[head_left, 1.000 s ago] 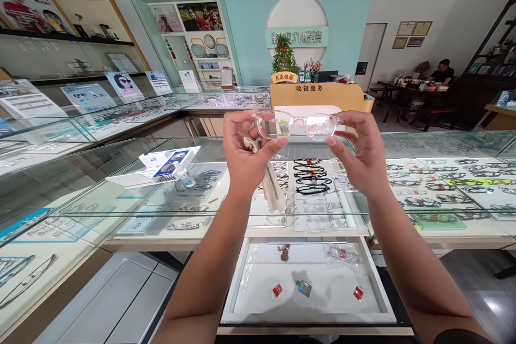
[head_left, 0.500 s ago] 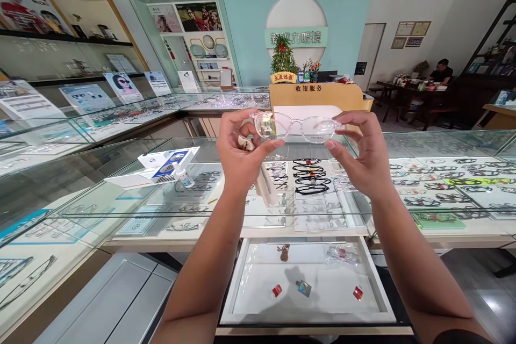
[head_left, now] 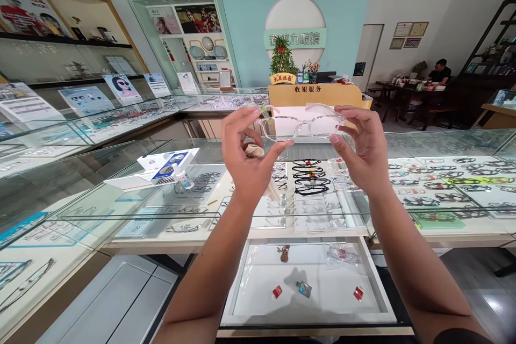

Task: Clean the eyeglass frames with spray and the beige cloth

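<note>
A pair of clear-framed eyeglasses (head_left: 303, 121) is held up in front of me, above the glass counter. My left hand (head_left: 246, 153) pinches its left end between thumb and fingers. At the opposite end, my right hand (head_left: 360, 148) grips the frame near the hinge. The temples point away from me, and faint print shows on the right lens. A pale cloth (head_left: 255, 151) is tucked in my left palm, its lower end hanging behind the wrist. Beneath my hands, several black eyeglass frames (head_left: 312, 176) lie in a column inside the counter.
Below the counter an open white drawer (head_left: 266, 309) holds small red tags, a grey tag, a brown cord and a plastic packet. On the glass at left stand a white-and-blue box (head_left: 161, 168) and a small bottle (head_left: 184, 178). A person (head_left: 440, 72) sits at a far table.
The eyeglasses have tilted, so the temples now show above the lenses. My left hand has shifted slightly right and the cloth hangs less visibly.
</note>
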`<state>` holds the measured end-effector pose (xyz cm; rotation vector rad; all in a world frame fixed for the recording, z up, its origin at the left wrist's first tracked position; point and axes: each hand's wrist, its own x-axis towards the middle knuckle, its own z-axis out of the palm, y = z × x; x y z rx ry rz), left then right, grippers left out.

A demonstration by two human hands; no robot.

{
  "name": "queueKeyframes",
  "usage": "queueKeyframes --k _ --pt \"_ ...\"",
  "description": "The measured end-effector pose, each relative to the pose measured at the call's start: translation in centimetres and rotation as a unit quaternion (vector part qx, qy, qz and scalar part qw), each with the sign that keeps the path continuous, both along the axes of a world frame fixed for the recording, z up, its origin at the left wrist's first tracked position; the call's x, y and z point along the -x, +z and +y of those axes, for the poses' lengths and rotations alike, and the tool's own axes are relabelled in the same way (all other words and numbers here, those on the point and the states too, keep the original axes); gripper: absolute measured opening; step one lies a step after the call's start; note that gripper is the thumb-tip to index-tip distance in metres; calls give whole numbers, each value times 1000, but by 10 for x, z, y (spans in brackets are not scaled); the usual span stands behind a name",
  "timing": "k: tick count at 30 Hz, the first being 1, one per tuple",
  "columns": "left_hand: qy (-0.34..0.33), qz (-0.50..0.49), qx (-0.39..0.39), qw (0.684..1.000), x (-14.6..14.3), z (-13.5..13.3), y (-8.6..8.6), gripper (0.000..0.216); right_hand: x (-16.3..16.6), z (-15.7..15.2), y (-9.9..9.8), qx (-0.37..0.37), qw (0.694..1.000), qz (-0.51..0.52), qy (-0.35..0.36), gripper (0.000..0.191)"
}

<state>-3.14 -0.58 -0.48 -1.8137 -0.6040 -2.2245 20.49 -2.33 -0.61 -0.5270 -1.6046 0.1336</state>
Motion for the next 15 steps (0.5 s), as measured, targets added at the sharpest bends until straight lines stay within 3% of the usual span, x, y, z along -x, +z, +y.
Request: queueKeyframes --k 8,15 --pt "-16 -9 160 987 5 2 0 64 8 -11 3 -40 998 7 -55 35" --pt "-29 19 153 988 7 -2 4 71 6 -10 3 -26 998 5 -56 35"
